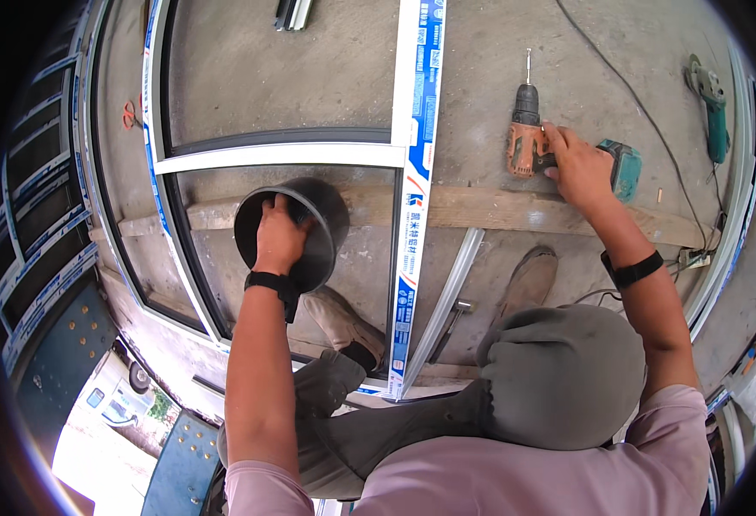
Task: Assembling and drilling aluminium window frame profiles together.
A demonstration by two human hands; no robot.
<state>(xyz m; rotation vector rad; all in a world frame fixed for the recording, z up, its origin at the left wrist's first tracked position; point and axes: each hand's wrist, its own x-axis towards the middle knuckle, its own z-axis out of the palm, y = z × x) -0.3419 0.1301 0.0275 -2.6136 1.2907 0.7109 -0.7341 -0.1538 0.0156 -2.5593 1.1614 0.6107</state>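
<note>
1. Clearly, the right hand (pixel 580 163) is closed around the grip of a cordless drill (pixel 526 150), fingers curled and thumb on the near side; its bit points to the far side.
2. The drill, right of centre, has a worn orange body and a teal battery (pixel 626 170); any lettering on it is too small to read.
3. The left hand (pixel 279 236) reaches into a black bucket (pixel 330 219), left of centre; its fingers are bent and partly hidden, so how far they open and whether they hold anything cannot be told.
4. The bucket is tilted, mouth toward the person, and its visible surface is plain black.
5. Between the two hands, a white frame (pixel 283 155) carries a blue-and-white film (pixel 416 206) on its right member, printed with large characters, smaller lines, square codes and a red accent.
6. Similar printed film covers the frames (pixel 46 288) at the far left edge of the scene.
7. A wooden beam (pixel 515 209) crosses from left to right, nearer than the drill's body.
8. Farther right lies a teal angle grinder (pixel 716 120); red-handled scissors (pixel 129 114) lie at left.
</note>
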